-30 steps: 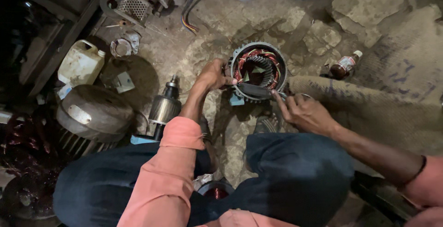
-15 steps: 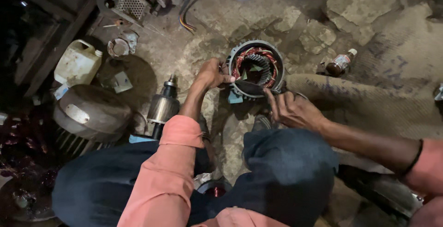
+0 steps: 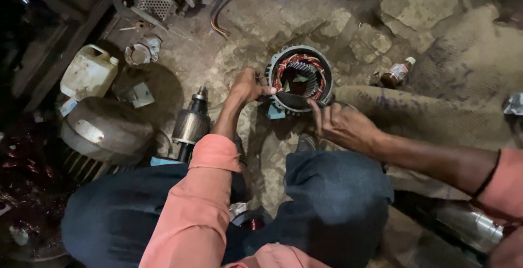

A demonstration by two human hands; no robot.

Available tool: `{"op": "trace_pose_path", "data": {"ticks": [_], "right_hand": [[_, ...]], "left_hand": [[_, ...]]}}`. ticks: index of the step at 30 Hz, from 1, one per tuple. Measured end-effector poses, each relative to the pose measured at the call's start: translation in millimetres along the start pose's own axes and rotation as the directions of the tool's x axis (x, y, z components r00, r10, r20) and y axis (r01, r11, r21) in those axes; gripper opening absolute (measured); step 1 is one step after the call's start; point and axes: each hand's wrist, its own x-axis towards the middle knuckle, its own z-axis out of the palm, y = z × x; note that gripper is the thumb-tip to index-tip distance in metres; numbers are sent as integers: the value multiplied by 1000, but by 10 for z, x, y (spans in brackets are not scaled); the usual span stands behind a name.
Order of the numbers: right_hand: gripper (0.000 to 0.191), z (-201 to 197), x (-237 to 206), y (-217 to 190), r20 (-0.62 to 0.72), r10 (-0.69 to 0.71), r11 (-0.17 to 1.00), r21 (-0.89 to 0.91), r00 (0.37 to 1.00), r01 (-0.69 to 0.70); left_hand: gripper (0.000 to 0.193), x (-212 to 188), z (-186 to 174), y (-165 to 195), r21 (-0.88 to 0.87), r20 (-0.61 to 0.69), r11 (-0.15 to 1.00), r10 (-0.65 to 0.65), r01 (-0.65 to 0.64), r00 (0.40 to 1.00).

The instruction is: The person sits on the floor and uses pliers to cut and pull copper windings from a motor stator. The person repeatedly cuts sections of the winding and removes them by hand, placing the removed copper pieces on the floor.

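Your left hand (image 3: 248, 86) grips the rim of the motor stator (image 3: 299, 79), a grey ribbed ring wound with copper-red coils, standing on the stone floor (image 3: 348, 28). Your right hand (image 3: 343, 126), fingers loosely curled, touches its near edge.

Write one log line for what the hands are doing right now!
left hand: grips rim of motor stator | right hand: fingers at stator's near edge | stator: upright on stone floor | rotor: lying left, untouched

The stator (image 3: 299, 78) was grey with copper-red windings. The sleeves (image 3: 195, 202) were salmon pink, the trousers (image 3: 332, 202) dark blue. The jug (image 3: 87, 73) was off-white, the bottle (image 3: 395, 74) brown with a white cap.
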Motion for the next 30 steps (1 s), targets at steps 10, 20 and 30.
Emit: {"op": "trace_pose_path", "data": {"ticks": [10,20,30], "right_hand": [[54,-131,170,49,41,-17,998,-60,999,20],[55,-279,331,-55,23,-43,977,-210,999,47],[61,-12,473,-128,83,-85,996,-21,993,87]], "left_hand": [[33,13,189,-222,-512,37,859,5,14,999],[28,17,220,-217,-697,101,709,-47,104,994],[23,-88,180,-58,-634,8,773,-24,24,1000]]}}
